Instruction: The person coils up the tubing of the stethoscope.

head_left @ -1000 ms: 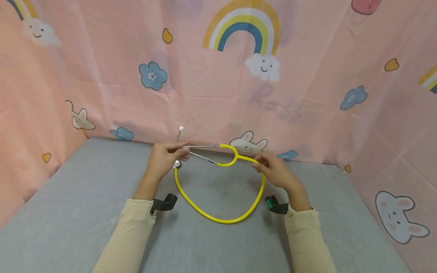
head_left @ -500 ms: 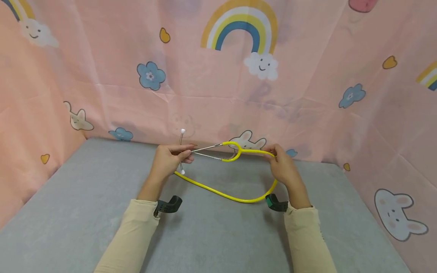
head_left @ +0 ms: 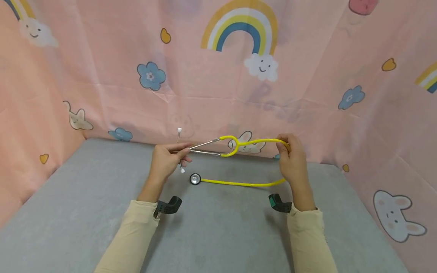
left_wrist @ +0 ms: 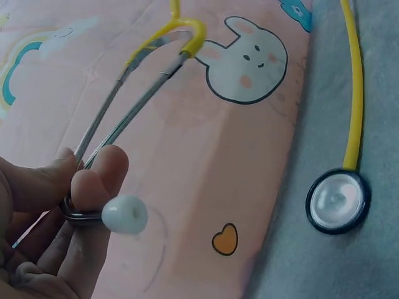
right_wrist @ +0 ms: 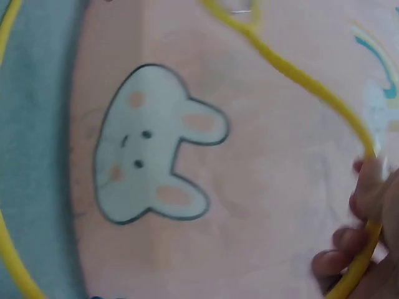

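Observation:
A yellow stethoscope [head_left: 259, 141] is stretched between both hands above the grey table. My left hand [head_left: 167, 159] pinches its metal ear tubes [left_wrist: 134, 112] near the bent ends; a white eartip [left_wrist: 124, 215] pokes out past the fingers. On the right, my right hand [head_left: 291, 159] grips the yellow tubing [right_wrist: 305, 81], with the fingers curled round it. From that hand the tubing loops back to the left. At its end the round chest piece [head_left: 195, 179], silver with a black rim, faces up, low over or on the table; I cannot tell which.
The grey table [head_left: 225, 235] spreads below both hands. Close behind its far edge hangs a pink curtain [head_left: 191, 94] printed with rainbows, rabbits and flowers, and it also covers both sides. Black wrist straps [head_left: 169, 205] sit at the sleeve cuffs.
The right hand has moved right and up along the tubing. The lower loop has drawn up flatter, and the chest piece has come into view right of the left hand, which has barely moved.

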Demonstrator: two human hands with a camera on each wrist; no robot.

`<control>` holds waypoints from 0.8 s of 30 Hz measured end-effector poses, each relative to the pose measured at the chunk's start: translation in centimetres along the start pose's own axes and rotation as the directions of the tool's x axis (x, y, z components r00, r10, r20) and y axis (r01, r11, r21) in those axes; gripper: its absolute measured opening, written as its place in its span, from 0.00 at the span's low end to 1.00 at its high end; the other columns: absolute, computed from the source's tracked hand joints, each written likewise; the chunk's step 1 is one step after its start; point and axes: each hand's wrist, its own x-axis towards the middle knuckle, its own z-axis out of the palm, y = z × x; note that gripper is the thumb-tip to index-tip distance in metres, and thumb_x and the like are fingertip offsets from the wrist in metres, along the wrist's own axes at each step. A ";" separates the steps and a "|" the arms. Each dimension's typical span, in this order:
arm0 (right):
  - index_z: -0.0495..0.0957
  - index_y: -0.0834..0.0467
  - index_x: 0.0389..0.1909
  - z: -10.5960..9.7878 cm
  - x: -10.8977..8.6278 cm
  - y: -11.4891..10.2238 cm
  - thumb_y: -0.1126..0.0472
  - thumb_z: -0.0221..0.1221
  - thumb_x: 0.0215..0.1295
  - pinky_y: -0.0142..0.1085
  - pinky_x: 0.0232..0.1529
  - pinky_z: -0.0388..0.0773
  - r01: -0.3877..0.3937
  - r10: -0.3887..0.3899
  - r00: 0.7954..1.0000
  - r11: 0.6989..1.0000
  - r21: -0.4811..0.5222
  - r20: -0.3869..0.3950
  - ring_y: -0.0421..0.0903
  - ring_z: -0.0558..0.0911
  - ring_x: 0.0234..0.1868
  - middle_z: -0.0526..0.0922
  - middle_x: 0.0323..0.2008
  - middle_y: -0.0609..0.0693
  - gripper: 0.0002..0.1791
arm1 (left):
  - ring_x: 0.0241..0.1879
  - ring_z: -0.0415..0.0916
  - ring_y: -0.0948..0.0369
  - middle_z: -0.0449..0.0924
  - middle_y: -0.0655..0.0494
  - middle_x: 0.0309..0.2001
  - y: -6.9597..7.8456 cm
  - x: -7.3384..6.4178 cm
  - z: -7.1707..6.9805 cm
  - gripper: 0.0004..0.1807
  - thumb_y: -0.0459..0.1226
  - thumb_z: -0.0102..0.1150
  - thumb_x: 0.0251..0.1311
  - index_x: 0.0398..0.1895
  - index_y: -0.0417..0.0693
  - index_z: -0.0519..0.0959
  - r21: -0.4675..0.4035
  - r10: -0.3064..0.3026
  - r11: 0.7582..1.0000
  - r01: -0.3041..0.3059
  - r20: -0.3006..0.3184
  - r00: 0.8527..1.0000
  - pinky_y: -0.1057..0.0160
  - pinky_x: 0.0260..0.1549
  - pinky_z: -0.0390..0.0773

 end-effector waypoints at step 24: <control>0.87 0.63 0.42 3.4 -1.0 -4.1 0.65 0.64 0.62 0.26 0.36 0.79 0.100 -0.211 0.960 0.873 0.477 0.184 0.36 0.81 0.34 0.86 0.34 0.42 0.10 | 0.18 0.76 0.62 0.85 0.54 0.23 2.4 -1.9 2.9 0.14 0.29 0.66 0.60 0.49 0.41 0.86 0.011 -0.052 0.999 0.052 0.384 0.922 0.68 0.17 0.73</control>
